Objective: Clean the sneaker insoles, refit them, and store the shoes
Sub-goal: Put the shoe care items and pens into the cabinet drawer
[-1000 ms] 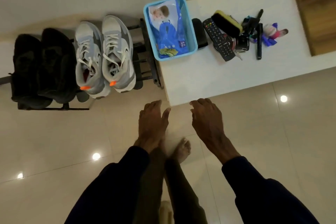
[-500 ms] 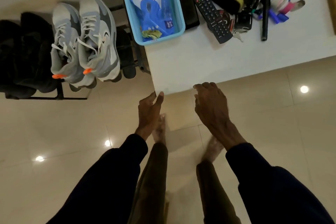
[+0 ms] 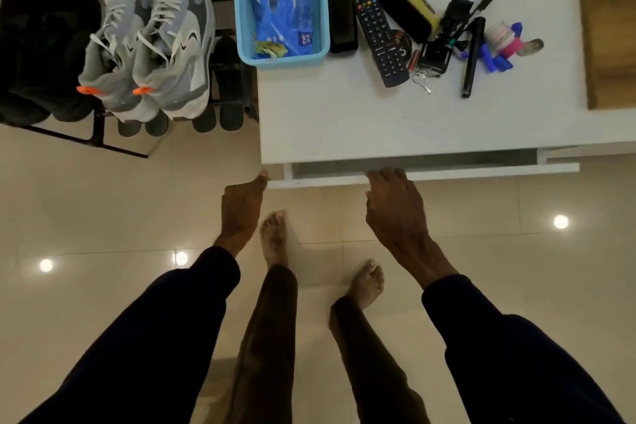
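Sneakers [image 3: 151, 45] paired on shoe rack [image 3: 98, 129], laced, toes to wall, well apart from both hands. Insoles not visible, so cleaning and refitting cannot be confirmed: either storage done or task not begun. Person stands barefoot at white cabinet [image 3: 344, 120], drawer [image 3: 481, 171] slightly open. Left hand [image 3: 241, 206] flat, fingers straight, tips touching drawer's left corner, holding nothing. Right hand [image 3: 395, 206] arched, fingers hooked over drawer's top edge.

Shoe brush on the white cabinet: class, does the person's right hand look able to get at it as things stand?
Probably yes. The shoe brush lies uncovered on the cabinet top, with nothing tall in between. The right hand, its fingers hooked on the drawer front, would first have to let go.
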